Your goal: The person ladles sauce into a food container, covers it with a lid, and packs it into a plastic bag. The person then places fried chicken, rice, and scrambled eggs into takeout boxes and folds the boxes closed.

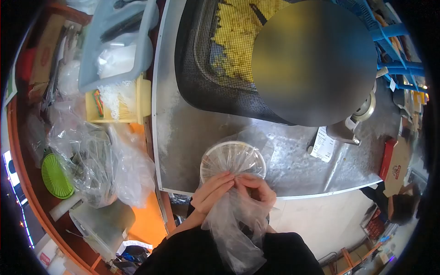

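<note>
A round container with a pale rim sits at the front edge of the metal counter, inside a clear plastic bag. The bag is drawn tight over the container's top. My left hand pinches the gathered plastic from the left, just below the container's middle. From the right, my right hand pinches the same gather, its fingertips against those of the left. The bag's loose end hangs down over my black clothing.
A black mesh-covered tray lies behind the container. A paper slip is to the right. At left are a blue-grey bin, a yellow basket, plastic bags and a green basket. A person is at far right.
</note>
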A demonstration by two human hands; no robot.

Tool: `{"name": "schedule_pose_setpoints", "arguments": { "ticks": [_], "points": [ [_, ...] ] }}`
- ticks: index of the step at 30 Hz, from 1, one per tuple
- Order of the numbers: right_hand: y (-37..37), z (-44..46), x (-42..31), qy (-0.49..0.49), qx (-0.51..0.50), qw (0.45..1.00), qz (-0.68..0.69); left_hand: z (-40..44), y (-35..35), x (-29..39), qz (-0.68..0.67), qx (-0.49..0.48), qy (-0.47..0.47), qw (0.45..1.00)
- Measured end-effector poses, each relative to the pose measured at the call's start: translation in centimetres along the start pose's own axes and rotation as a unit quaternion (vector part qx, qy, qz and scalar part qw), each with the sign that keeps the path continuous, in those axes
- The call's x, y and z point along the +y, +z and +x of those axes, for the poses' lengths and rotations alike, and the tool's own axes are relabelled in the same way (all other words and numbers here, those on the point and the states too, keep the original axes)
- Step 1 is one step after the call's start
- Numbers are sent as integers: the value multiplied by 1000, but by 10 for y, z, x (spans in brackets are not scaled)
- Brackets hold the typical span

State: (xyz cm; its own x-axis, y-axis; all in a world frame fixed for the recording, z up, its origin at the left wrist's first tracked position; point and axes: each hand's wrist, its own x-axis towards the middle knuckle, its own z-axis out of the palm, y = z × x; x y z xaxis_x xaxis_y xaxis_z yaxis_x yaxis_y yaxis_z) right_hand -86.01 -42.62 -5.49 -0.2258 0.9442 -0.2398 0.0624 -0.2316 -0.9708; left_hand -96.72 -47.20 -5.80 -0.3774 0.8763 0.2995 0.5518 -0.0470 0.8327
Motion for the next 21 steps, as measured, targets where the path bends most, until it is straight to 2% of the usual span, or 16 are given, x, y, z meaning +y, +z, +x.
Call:
{"name": "schedule_pose_setpoints", "arguments": {
  "ticks": [2, 6, 11, 15, 18, 20, 21],
  "points": [
    [-1, -1, 0, 33, 22, 994, 98, 0, 1, -2, -4, 10, 1, 1000],
    [-8, -2, 3, 34, 8, 996, 82, 5, -3, 0, -19, -21, -18, 999],
    [-8, 1, 0, 51, -2, 996, 75, -3, 3, -9, -38, 18, 10, 999],
    [-9, 6, -4, 48, -41, 998, 13, -1, 3, -10, -33, 18, 31, 999],
    [-5, 11, -14, 40, -62, 994, -78, 0, 2, -4, -61, 16, -24, 998],
    [-1, 14, -16, 40, -51, 992, -110, 12, -17, 1, -64, -96, -51, 992],
    [-3, 17, -16, -13, -83, 989, -126, 16, -24, 3, -64, -151, -62, 984]
  ]
}}
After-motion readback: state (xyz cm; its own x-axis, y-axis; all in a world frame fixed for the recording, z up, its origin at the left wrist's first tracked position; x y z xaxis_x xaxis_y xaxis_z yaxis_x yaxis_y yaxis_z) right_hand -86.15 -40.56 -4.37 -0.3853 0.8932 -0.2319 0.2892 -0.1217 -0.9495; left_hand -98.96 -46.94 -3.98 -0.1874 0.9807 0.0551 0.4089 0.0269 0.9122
